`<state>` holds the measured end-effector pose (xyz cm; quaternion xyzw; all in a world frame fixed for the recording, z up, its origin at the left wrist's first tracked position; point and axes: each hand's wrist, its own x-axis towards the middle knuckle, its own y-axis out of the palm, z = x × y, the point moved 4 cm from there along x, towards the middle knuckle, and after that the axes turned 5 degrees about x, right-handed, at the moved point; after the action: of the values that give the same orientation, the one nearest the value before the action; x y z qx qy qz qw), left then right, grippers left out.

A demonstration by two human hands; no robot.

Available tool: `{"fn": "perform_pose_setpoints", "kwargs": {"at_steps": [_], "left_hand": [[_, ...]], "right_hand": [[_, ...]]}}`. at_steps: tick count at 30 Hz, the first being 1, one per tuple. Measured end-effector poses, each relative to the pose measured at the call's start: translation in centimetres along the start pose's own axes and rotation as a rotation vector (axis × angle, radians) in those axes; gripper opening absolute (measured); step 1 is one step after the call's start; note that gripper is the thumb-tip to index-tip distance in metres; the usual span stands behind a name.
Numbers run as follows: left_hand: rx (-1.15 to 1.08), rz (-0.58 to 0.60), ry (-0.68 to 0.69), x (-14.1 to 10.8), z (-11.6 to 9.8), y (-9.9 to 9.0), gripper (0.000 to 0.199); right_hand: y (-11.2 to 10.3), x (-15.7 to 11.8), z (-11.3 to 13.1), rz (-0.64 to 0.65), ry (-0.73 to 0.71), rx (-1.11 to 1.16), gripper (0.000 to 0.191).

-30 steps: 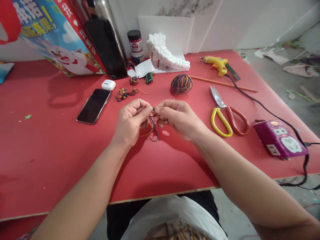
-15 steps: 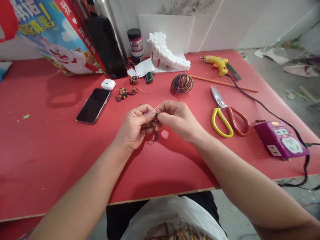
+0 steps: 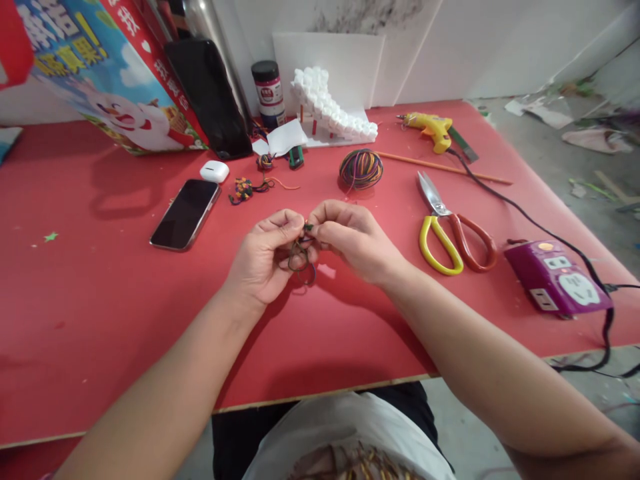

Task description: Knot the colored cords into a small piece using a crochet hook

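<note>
My left hand [image 3: 267, 250] and my right hand [image 3: 353, 240] meet above the middle of the red table, thumbs and forefingers closed in a pinch. Between them is a thin dark multicoloured cord [image 3: 299, 259], bunched in a small knot at the fingertips, with loops hanging below my left fingers. Part of the cord is hidden behind the fingers. Beyond the hands sits a ball of multicoloured cord [image 3: 361, 169]. Farther left lie a small knotted cord piece [image 3: 243, 189] with an orange tail and a small cord bundle [image 3: 265, 162].
Scissors [image 3: 440, 213], a yellow glue gun [image 3: 430, 129], an orange stick [image 3: 445, 168] and a purple power socket [image 3: 557, 277] lie on the right. A phone [image 3: 185, 215] and white earbud case [image 3: 215, 171] are left. Behind stand a jar [image 3: 269, 93] and white model [image 3: 325, 100].
The fingertips have parted slightly, so the dark knot and the cord loops under my left fingers show more. The whole view has shifted a little.
</note>
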<state>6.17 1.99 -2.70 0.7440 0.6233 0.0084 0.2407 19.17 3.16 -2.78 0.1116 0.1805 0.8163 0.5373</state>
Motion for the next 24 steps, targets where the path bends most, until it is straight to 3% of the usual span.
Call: {"fn": "perform_pose_setpoints", "kwargs": {"at_steps": [4, 9, 14, 18, 24], "left_hand": [[0.143, 0.002, 0.023, 0.1, -0.4, -0.2, 0.033], [0.169, 0.0, 0.035, 0.2, -0.5, -0.4, 0.038], [0.104, -0.006, 0.031, 0.5, -0.4, -0.8, 0.035], [0.064, -0.024, 0.035, 0.7, -0.4, -0.9, 0.02], [0.068, -0.09, 0.024, 0.8, -0.5, -1.3, 0.007]], "right_hand": [[-0.6, 0.2, -0.2, -0.034, 0.09, -0.016, 0.022], [-1.0, 0.2, -0.3, -0.021, 0.141, -0.057, 0.032], [-0.7, 0.0, -0.5, 0.058, 0.171, -0.181, 0.031], [-0.6, 0.0, -0.6, 0.079, 0.154, -0.269, 0.023], [-1.0, -0.1, -0.5, 0.12, 0.21, -0.201, 0.021]]}}
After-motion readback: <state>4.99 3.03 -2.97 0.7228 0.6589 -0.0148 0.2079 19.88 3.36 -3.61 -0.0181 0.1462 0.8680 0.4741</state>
